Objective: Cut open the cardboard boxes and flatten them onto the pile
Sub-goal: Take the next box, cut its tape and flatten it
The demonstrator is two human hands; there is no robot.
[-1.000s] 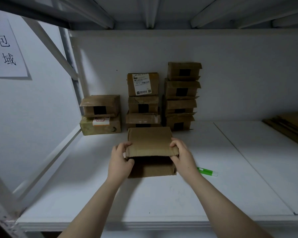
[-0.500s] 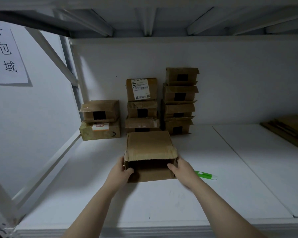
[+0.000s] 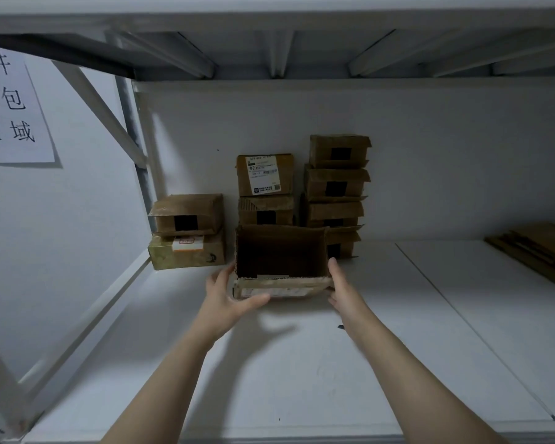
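White shelf [image 3: 302,373] carries everything. Sealed cardboard boxes [image 3: 336,184] in three stacks against back wall. Flattened cardboard pile [image 3: 539,251] at far right, well apart from stacks. Open cardboard box [image 3: 281,251] at shelf centre, just in front of middle stack, opening toward camera, labelled flap at near edge. Left hand [image 3: 223,293] grips its near-left corner: fingers on side wall, thumb across front flap. Right hand [image 3: 343,288] presses right wall, fingers straight. Cannot tell whether box touches shelf.
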